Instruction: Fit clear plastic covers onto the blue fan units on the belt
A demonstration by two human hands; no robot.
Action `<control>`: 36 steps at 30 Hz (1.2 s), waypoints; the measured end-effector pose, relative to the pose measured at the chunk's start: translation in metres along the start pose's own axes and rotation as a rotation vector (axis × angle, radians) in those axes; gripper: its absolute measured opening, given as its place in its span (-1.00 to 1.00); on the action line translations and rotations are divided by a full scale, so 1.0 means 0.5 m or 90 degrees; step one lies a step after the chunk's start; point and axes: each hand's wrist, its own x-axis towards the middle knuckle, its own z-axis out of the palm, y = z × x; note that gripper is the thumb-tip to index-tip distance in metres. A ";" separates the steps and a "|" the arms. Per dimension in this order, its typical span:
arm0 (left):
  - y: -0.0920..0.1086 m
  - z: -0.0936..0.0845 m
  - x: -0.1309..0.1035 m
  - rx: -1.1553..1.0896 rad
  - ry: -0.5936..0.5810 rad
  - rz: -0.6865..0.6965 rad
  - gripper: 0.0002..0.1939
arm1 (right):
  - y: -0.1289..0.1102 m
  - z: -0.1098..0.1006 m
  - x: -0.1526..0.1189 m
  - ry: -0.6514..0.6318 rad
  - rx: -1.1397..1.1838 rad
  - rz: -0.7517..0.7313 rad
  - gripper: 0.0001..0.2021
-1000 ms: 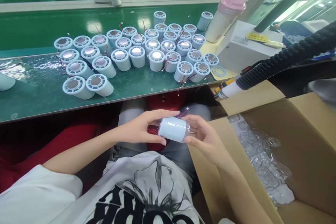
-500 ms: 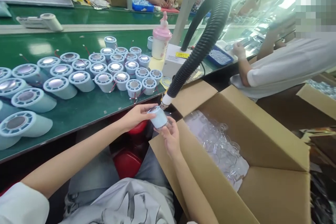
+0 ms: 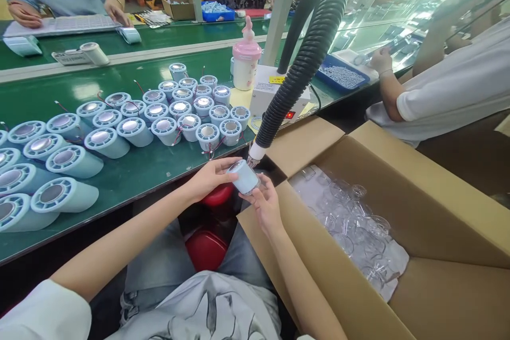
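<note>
A light-blue cylinder is held between my two hands, tilted, just off the front edge of the green table. My left hand grips its upper end with thumb and fingers. Wrapped round the lower end, where a clear part shows, are the fingers of my right hand. The white-tipped end of a black corrugated hose points down at the cylinder's upper end. Many similar blue cylinders with silver round centres and thin red wires stand on the table to the left.
An open cardboard box at the right holds clear plastic parts. Behind the hose are a white machine, a pink-lidded bottle and a blue tray of small pieces. Other people work across the table and at the right.
The view has shifted, so the table and box appear displaced. Both hands still hold the cylinder under the hose tip. A person across the table has lowered a blue piece to the surface.
</note>
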 end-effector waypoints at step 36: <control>0.039 -0.018 -0.279 0.458 -0.142 0.259 -0.18 | -0.151 0.100 -0.129 -0.267 -0.207 0.331 -0.63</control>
